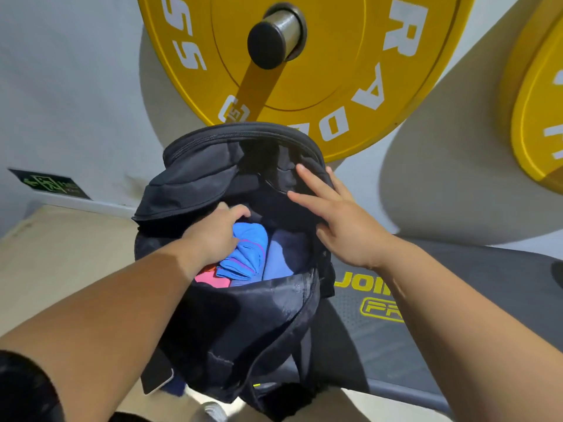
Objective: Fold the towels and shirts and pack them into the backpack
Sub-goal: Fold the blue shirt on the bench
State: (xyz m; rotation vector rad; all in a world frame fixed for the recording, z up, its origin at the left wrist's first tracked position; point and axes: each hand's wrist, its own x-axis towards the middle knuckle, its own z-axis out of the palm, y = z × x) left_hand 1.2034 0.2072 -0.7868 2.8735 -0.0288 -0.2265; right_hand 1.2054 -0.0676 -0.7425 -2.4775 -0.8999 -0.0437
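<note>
A black backpack (pixel 243 318) stands open on the end of a grey gym bench, its main compartment facing me. Inside lie a bright blue folded towel (pixel 248 254), a darker blue cloth (pixel 281 257) to its right and a pink cloth (pixel 211 280) at the lower left. My left hand (pixel 217 236) reaches into the opening with its fingers curled onto the bright blue towel. My right hand (pixel 338 217) rests on the backpack's right rim, fingers spread, holding nothing.
The grey bench (pixel 426 315) with yellow lettering runs to the right. A large yellow weight plate (pixel 335 71) on a bar end hangs just behind the backpack, another (pixel 539 117) at the far right. Beige floor (pixel 61 254) and a green exit sign (pixel 50 182) lie left.
</note>
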